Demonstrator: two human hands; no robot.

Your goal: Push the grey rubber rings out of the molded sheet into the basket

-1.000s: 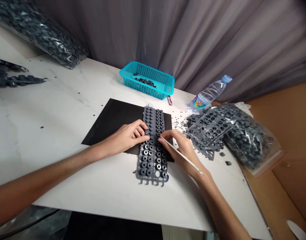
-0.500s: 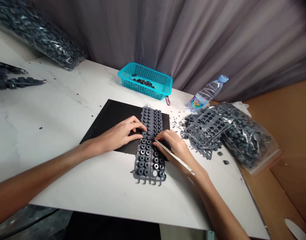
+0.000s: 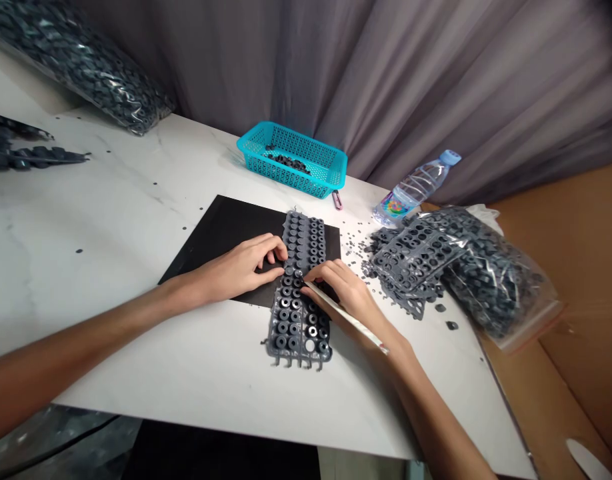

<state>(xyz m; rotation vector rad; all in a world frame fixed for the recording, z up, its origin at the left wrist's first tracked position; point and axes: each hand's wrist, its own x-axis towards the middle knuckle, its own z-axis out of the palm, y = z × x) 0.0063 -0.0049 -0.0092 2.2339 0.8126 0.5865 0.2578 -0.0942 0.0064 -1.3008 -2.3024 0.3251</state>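
A grey rubber sheet of small moulded rings (image 3: 301, 313) lies lengthwise over a black mat (image 3: 221, 237) on the white table (image 3: 111, 220). My left hand (image 3: 246, 267) rests on the mat with its fingers curled and its fingertips pressed on the sheet's left edge. My right hand (image 3: 346, 290) pinches a thin pale stick (image 3: 351, 319) like a pen. The stick's tip touches a ring near the middle of the sheet, close to my left fingertips.
A teal basket (image 3: 293, 160) holding loose dark rings stands behind the mat. To the right lie a water bottle (image 3: 416, 187), spent grey sheets (image 3: 411, 257), a clear bag of parts (image 3: 501, 280) and scattered bits. More bags and sheets (image 3: 16, 150) sit far left.
My right hand and the stick's tip have moved left across the sheet, from its right columns to its middle. My left hand has barely shifted.
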